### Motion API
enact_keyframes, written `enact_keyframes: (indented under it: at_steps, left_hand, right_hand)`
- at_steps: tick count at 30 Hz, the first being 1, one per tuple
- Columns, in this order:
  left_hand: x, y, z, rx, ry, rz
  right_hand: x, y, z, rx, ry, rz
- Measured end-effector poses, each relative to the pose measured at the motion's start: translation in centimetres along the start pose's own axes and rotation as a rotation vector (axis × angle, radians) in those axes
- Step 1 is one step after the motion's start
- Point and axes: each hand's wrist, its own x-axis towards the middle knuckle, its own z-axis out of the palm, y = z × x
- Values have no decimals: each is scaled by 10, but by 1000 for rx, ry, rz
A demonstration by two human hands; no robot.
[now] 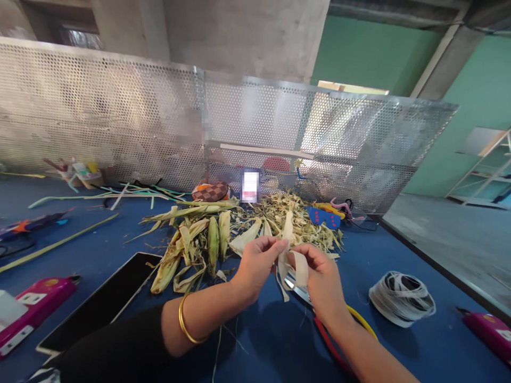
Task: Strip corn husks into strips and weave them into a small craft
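My left hand (257, 266) and my right hand (323, 279) meet over the blue table (399, 351), both pinching one pale strip of corn husk (288, 250). The strip rises above my fingers and curls down between the hands. Scissors with red and yellow handles (351, 319) lie under my right wrist, mostly hidden. A gold bangle (186, 322) circles my left wrist. Just beyond my hands lies a pile of corn husks (207, 239) and shredded husk bits (295, 218).
A coil of pale cord (401, 298) lies at the right. A dark tablet (99, 303) and pink devices (34, 308) (489, 330) sit near the table's edges. A perforated metal screen (159, 122) stands at the back, with a checkered pouch (211, 191) and colourful clutter before it.
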Motion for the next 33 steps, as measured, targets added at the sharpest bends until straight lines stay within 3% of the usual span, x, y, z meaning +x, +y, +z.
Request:
enact_keyframes:
  at_steps: [4, 7, 13, 20, 28, 33]
  left_hand:
    - [-1, 0, 1, 8, -11, -13]
    - [-1, -1, 0, -16, 27, -26]
    - [5, 4, -3, -106, 119, -25]
    - [12, 6, -7, -183, 160, 13]
    - [25, 6, -17, -218, 209, -4]
    - [37, 10, -29, -186, 246, 33]
  right_hand:
    - [1, 1, -4, -216, 43, -143]
    - [-1, 3, -6, -383, 59, -329]
    - [-7, 2, -8, -462, -70, -744]
    - [-15, -2, -7, -557, -161, -1065]
    - [-29, -14, -2, -538, -398, -1232]
    - [-44, -24, 1, -404, -510, -1166]
